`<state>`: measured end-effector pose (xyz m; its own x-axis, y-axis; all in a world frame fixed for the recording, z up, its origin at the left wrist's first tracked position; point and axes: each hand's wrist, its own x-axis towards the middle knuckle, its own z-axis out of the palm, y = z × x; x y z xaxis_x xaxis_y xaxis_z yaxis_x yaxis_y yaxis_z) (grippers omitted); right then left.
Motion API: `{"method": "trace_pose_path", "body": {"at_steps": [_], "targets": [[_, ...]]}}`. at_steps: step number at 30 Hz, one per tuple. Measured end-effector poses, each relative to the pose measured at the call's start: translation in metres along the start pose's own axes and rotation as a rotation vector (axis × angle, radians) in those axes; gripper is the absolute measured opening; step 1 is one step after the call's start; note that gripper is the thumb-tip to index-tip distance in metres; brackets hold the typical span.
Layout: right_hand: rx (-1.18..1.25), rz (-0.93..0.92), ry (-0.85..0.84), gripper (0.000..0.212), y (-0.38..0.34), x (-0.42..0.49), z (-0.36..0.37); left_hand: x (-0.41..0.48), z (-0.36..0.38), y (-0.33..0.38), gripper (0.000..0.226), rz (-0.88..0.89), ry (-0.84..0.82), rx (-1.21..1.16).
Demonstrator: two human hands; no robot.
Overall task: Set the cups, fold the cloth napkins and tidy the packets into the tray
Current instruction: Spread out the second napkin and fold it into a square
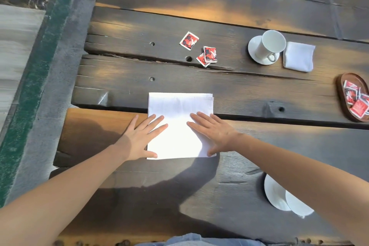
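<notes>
I see both hands lying flat on a white cloth napkin that is spread on the dark plank table right in front of me. My left hand lies on the napkin's near left side, fingers spread and straight, the thumb along the near edge and the little finger off the cloth on bare wood. My right hand lies on the near right side, likewise flat, its thumb at the near right corner. Neither hand grips anything; both are open, palms down, pressing on the fabric. The napkin sits between and under the two hands, its far half reaching out beyond the fingertips across a gap between planks.

Farther out, three red packets lie loose on the wood, one a little apart to the left, two overlapping. To the far right a white cup stands on a saucer, and a folded napkin lies just beside it on the right. At the right edge a wooden tray holds several more red packets. Near my right forearm, two white saucers overlap, partly hidden by the arm.
</notes>
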<state>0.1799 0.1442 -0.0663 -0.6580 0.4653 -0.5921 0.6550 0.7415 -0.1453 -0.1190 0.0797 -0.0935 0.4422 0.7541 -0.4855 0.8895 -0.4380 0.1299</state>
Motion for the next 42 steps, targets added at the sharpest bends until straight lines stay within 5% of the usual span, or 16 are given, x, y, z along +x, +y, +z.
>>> {"method": "trace_pose_path", "body": {"at_steps": [8, 14, 18, 22, 29, 33, 42], "targets": [[-0.017, 0.022, 0.012, 0.125, -0.002, -0.001, 0.001, -0.001, -0.005, 0.002, 0.105, 0.004, -0.021, -0.001], [0.116, 0.221, 0.126, 0.121, -0.027, -0.003, 0.010, -0.012, -0.015, 0.038, 0.063, 0.030, 0.250, -0.146], [0.453, 0.471, 0.263, 0.096, -0.073, 0.006, 0.010, -0.007, -0.015, 0.068, 0.055, 0.054, 0.301, -0.197], [0.831, 0.424, 0.414, 0.069, -0.085, 0.011, 0.000, -0.004, -0.013, 0.066, 0.069, -0.014, 0.236, -0.159], [0.162, 0.210, 0.290, 0.056, -0.016, -0.024, 0.015, -0.013, -0.017, 0.031, 0.048, 0.111, 0.209, -0.040], [0.083, 0.161, 0.281, 0.047, -0.006, -0.030, 0.018, -0.017, -0.019, 0.025, 0.025, 0.120, 0.240, -0.030], [0.097, 0.148, 0.473, 0.019, -0.009, -0.033, 0.011, -0.020, -0.024, 0.031, 0.023, 0.137, 0.376, -0.088]]}}
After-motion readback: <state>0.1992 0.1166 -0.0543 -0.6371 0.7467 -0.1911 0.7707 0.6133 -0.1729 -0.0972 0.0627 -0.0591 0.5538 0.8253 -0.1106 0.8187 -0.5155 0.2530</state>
